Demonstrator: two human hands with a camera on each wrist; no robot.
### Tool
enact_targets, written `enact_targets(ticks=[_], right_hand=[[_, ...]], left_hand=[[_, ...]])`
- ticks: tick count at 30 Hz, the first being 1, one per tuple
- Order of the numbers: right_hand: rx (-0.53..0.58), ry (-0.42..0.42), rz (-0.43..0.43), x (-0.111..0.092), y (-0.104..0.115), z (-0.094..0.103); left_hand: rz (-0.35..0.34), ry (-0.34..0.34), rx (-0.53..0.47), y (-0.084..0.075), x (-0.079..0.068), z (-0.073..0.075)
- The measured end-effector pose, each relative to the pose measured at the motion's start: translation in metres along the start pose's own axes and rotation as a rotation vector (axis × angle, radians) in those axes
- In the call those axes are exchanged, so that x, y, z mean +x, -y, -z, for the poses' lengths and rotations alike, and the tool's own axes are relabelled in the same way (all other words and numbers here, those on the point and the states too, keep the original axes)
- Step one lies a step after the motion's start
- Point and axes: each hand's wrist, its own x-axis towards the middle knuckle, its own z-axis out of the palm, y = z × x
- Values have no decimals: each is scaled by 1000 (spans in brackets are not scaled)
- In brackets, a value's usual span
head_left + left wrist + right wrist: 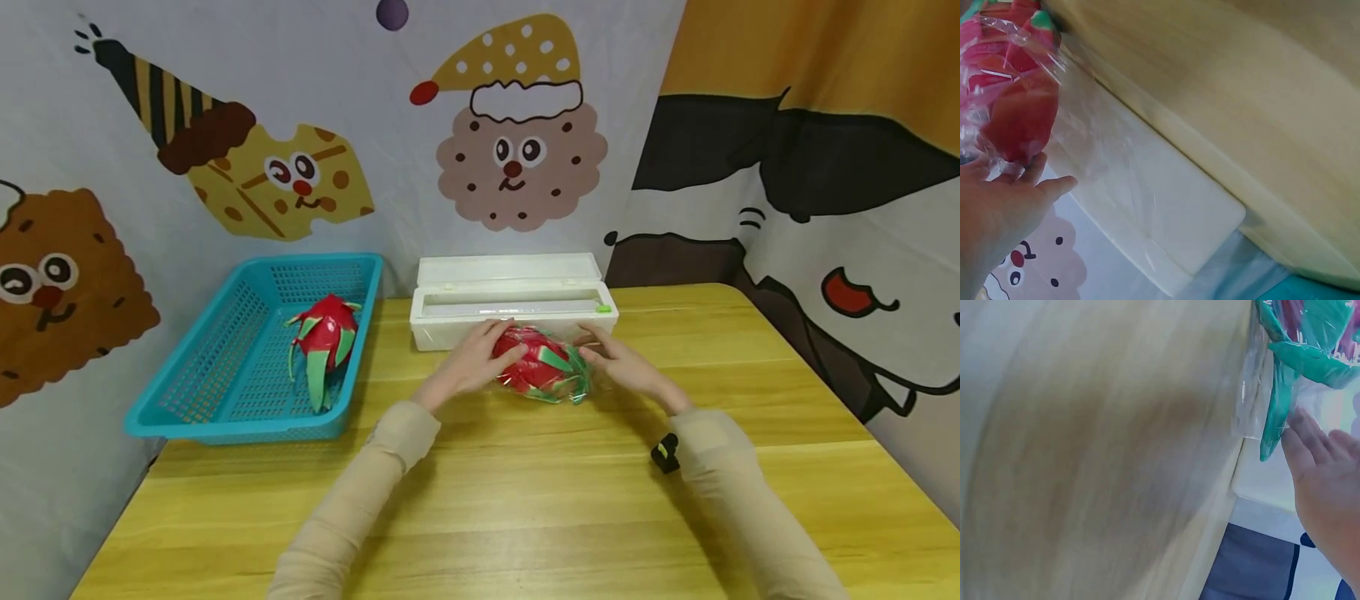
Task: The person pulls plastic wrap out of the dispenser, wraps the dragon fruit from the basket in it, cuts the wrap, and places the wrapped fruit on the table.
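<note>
Near the bench's [525,508] back edge, the left hand [476,360] and right hand [624,367] flank the wrapped dragon fruit [528,360], fingers relaxed, ungripping. Loose film [1247,403] could snag on fingertips and unwrap.

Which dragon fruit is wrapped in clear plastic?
The dragon fruit between the left hand and right hand: clear film shines over it. The other fruit, in the blue basket, shows no wrap.
</note>
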Motion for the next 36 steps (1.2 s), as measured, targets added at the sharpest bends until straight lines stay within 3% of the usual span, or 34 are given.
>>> enact_targets(ticks=[3,7,9,11,16,21,27,36], right_hand=[[-59,-179,43,2,0,4],[-198,-539,161,8,-2,8],[-247,-631,161,11,-3,13],[-280,-630,106,15,-4,18],[-314,-457,-70,24,-6,26],[-311,-398,-94,31,-10,26],[-340,-412,-57,34,-11,25],[-340,-444,-60,34,-11,27]], left_hand=[[3,-6,7,0,3,3],[-13,-40,46,-3,10,8],[-43,-70,72,-8,17,12],[-71,-78,97,-14,25,15],[-137,-15,169,-31,50,19],[-196,88,249,-48,76,20],[-255,184,373,-68,100,20],[-140,324,537,-96,118,1]])
